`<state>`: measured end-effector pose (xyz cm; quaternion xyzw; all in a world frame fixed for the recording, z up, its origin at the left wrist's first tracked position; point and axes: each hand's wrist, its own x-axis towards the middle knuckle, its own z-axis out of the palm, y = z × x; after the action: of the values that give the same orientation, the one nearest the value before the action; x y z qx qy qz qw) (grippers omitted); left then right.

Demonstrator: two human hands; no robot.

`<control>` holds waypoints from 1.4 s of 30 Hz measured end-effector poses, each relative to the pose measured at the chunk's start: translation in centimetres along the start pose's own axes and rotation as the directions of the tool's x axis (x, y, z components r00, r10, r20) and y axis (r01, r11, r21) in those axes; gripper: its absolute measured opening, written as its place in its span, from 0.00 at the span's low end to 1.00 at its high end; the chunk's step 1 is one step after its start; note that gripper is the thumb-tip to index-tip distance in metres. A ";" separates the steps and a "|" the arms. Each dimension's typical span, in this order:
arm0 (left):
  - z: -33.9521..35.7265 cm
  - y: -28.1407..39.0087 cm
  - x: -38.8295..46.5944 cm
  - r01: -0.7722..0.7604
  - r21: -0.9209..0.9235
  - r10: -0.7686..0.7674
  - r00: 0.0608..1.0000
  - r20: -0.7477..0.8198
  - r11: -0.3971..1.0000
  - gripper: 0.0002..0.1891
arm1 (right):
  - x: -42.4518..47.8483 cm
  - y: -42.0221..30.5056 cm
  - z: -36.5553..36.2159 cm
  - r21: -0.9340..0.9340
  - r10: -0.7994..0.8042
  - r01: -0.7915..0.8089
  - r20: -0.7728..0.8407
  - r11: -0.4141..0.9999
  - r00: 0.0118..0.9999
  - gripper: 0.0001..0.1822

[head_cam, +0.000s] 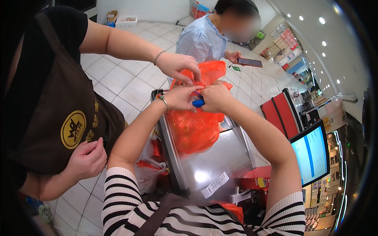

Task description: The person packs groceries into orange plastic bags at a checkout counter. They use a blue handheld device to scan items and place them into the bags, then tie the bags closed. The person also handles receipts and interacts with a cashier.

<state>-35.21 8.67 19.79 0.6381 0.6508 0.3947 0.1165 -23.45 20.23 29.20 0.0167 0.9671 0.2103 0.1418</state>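
Note:
An orange-red plastic bag [193, 132] with bulging contents sits on a metal counter [217, 156]. Over its gathered top, my right hand [217, 96] is closed around a small blue object [198, 103], mostly hidden by my fingers; its kind cannot be told. To the left, my left hand [181, 96] rests against the bag's neck, thumb and index finger spread around the blue object. Whether it pinches the plastic is hidden. Just above my hands, a co-worker's hand [180, 66] touches the bag's upper part.
A co-worker in a brown apron [53, 118] stands at the left. Across the counter, another person holds a phone [249, 62]. A printed paper slip [215, 185] lies on the counter's near end. A monitor [311, 155] stands at the right, and filled plastic bags [149, 174] hang below left.

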 end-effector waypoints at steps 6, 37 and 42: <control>1.2 -1.0 1.2 0.007 -0.097 -0.005 1.000 0.025 0.995 0.42 | -0.1 -0.2 0.0 0.046 0.013 -0.013 -0.016 0.999 1.000 0.13; 26.0 12.2 -18.4 0.055 -0.181 -0.075 0.992 -0.102 0.982 0.33 | -29.9 -16.4 11.6 0.614 -0.011 -0.172 0.257 -0.770 0.966 0.28; 29.2 15.4 -22.4 0.026 0.181 -0.068 0.970 0.232 0.983 0.35 | -37.4 -23.4 22.4 0.657 0.450 -0.197 0.675 -0.728 0.585 0.24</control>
<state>-1.20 -3.23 2.81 0.6726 0.6797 0.2538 0.1458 19.34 4.53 10.02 0.5393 0.5234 -0.6464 -0.1321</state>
